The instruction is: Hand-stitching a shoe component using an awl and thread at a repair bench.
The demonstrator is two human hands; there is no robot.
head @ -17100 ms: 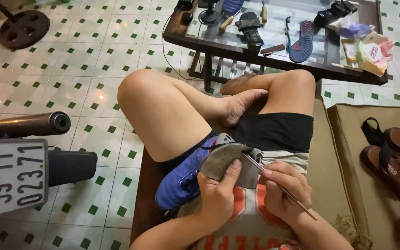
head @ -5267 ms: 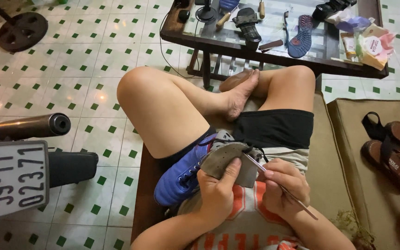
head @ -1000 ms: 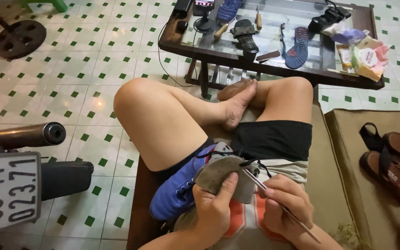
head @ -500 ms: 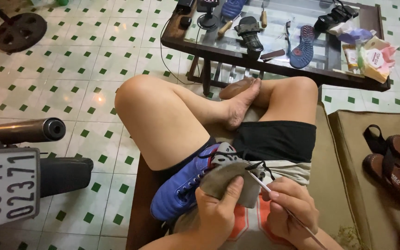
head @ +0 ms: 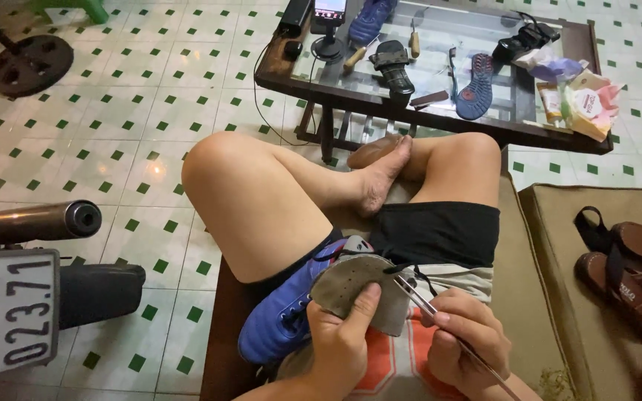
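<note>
Left hand [head: 345,343] grips the blue shoe [head: 285,312] in the lap, sole up, thumb pressed flat on the grey sole [head: 358,286] and the other fingers curled under it. Right hand [head: 466,343], just right of the sole, pinches a thin metal awl [head: 440,321] with fingers closed; its tip meets the sole's right edge. Far off, the glass-topped table [head: 440,111] holds a blue insole [head: 477,87], a black sandal [head: 393,63] and wooden-handled tools [head: 356,58].

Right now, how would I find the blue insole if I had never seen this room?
Look at the glass-topped low table past the person's folded legs. Toward its right side lies the blue insole, flat on the glass, next to a dark sandal. It is the only flat, foot-shaped blue piece there, thinner than the blue shoe at the far edge.
</note>
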